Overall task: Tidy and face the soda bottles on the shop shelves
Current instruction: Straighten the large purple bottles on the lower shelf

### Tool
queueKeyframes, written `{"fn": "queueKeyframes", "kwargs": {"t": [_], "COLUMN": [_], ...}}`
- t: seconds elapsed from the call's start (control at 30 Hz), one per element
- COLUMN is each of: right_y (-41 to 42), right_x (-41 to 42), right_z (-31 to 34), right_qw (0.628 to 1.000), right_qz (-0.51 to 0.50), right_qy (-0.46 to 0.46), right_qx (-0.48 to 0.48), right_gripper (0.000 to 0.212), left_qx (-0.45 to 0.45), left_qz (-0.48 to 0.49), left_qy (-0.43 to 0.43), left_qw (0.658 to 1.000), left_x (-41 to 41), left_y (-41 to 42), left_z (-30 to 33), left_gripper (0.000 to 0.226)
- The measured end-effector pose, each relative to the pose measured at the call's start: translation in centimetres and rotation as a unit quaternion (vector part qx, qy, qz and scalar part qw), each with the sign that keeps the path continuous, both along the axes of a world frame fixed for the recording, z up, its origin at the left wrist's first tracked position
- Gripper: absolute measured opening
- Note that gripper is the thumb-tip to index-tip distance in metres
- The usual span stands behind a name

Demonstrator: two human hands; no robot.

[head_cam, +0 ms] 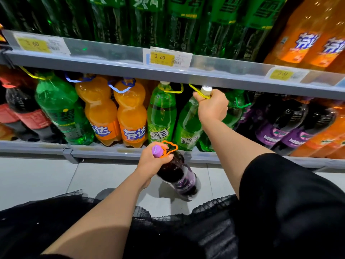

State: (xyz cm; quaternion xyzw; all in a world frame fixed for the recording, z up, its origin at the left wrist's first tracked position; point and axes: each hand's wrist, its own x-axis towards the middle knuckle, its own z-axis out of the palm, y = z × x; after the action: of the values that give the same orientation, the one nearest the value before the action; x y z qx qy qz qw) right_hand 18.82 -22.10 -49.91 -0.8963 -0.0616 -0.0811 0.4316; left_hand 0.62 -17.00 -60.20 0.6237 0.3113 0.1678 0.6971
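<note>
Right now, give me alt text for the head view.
The left hand holds a purple soda bottle by its neck above the floor, while the right hand grips a tilted light green bottle on the lower shelf.

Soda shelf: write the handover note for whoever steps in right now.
Left hand: grips the neck of a purple-cap grape bottle, held off the shelf above the floor.
Right hand: grips the neck of a tilted light-green bottle on the lower shelf.
Done: orange bottles face front.
Left: straighten the green one, shelve the grape bottle, probably with the purple ones to the right.
</note>
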Motion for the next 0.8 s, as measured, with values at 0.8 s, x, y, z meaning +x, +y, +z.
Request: {"fn": "queueKeyframes", "kwargs": {"t": [0.8], "right_y": [-11.2], "right_x": [-4.8], "right_z": [-8.8], "right_qw": [0.897], "right_qz": [0.265], "right_qy": [0.346], "right_qx": [0.080], "right_gripper": [0.049], "left_qx": [0.273], "left_qz": [-0.089], "left_qy": [0.117], "left_qw": [0.951], "left_x": [4.7], "left_y": [-5.3], "left_z": [1.6], "left_gripper": [0.046]}}
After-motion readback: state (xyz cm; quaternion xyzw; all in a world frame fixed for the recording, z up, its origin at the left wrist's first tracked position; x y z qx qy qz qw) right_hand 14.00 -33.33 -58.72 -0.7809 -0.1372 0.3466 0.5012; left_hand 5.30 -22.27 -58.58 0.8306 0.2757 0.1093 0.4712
